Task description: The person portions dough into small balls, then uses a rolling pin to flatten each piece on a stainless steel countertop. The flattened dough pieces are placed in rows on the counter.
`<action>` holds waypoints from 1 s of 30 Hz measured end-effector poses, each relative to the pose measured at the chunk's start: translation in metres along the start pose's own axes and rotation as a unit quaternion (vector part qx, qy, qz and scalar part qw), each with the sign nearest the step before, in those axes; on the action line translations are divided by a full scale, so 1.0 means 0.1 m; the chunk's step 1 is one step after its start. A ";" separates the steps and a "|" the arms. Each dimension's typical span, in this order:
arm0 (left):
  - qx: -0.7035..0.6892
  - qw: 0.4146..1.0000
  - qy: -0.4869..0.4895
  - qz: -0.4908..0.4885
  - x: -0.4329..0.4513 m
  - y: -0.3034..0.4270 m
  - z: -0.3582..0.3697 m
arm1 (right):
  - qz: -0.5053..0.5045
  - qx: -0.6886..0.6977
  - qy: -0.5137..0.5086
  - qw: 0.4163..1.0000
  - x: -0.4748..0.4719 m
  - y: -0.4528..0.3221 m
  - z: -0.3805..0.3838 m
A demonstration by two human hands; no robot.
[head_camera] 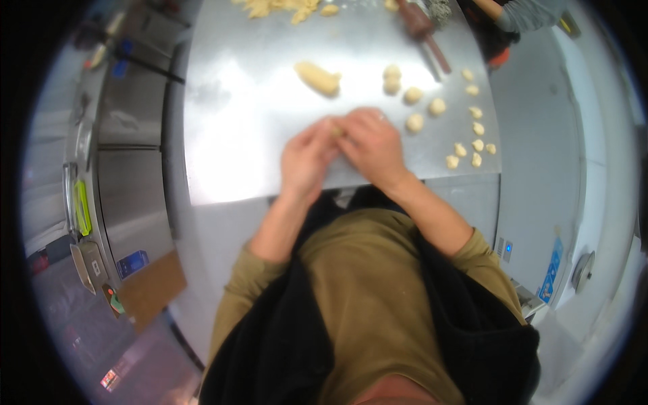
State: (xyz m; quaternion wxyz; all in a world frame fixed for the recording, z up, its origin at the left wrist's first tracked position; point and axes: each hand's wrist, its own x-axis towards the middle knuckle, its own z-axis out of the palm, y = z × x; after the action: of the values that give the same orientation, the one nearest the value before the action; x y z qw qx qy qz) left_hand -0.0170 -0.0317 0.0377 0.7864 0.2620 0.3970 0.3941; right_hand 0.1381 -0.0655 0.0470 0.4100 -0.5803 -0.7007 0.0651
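My left hand and my right hand meet over the front of a shiny metal worktable. Between their fingertips is a small piece of dough, mostly covered by the fingers. A thick log of dough lies on the metal just beyond them. Right of my right hand sit several round dough balls, two of which touch each other. Smaller dough lumps are scattered along the table's right edge.
A reddish-brown rolling pin rests at the far right, beside a crumpled grey item. Flattened dough pieces lie at the far edge. Another person's sleeve shows at upper right. Steel cabinets stand to the left.
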 end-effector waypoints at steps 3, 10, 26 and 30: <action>0.036 0.999 0.014 0.037 -0.01 0.01 -0.03 | 0.007 0.074 0.003 0.997 -0.01 0.07 -0.02; 0.228 0.964 0.025 0.132 0.02 0.00 -0.09 | 0.346 0.435 -0.129 0.821 0.03 0.18 -0.02; 0.401 0.860 0.008 0.316 -0.08 0.05 0.08 | 0.240 0.336 -0.036 0.910 0.03 0.00 -0.19; 0.439 0.846 0.015 0.301 -0.09 0.10 0.03 | 0.208 0.292 -0.088 0.929 -0.02 0.06 -0.27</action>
State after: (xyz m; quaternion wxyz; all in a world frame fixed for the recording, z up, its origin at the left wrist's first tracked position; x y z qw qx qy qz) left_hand -0.0221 -0.0344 0.0502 0.4261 0.6808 0.4421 0.3994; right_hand 0.1607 -0.0753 0.0605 0.4753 -0.5599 -0.5472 0.4015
